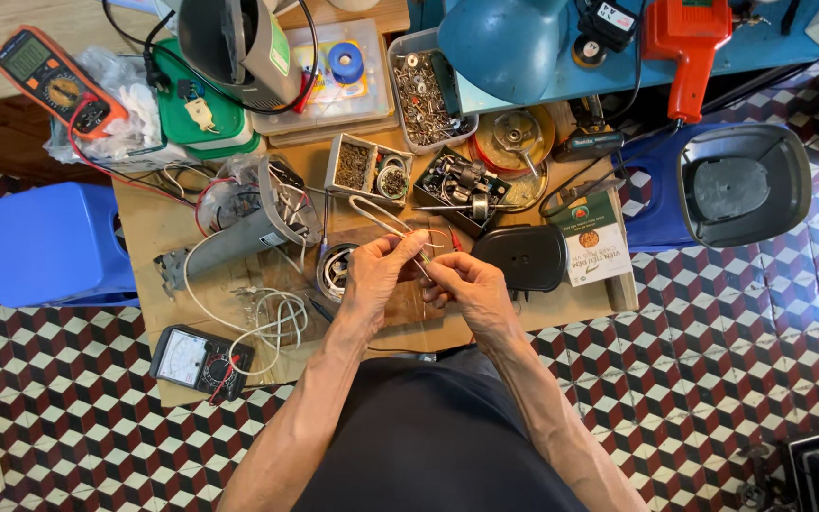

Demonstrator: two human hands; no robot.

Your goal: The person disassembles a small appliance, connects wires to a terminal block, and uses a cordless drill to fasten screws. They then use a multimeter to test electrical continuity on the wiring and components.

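Both hands meet over the middle of the low wooden table point(158, 223). The left hand point(374, 275) is closed, its fingers pinching a thin white wire point(372, 213) that makes a long loop going away from the fingertips, toward the far side of the table. The right hand point(471, 289) is also closed; its fingers hold something thin just beside the left fingertips, but it is too small to tell what it is. The two hands almost touch each other at the fingertips.

Just under the left hand, partly hidden by it, lies a round motor coil point(334, 270). Further to the left of this hand lies a grey fan housing point(239, 232) with white cables, and near the left forearm there is a black analog meter point(196, 360) at the table edge. Just right of the right hand rests a black oval cover point(523, 256), and beyond it a green and white carton point(591, 235).

Ahead of the hands stands a small box with screws point(364, 169) and a black tray with parts point(462, 185). Further ahead is a clear tray of screws point(426, 90) and a blue lamp shade point(504, 43). Far to the left, well apart from the hands, an orange multimeter point(49, 83) lies on a plastic bag, and a blue stool point(54, 245) stands on the patterned floor
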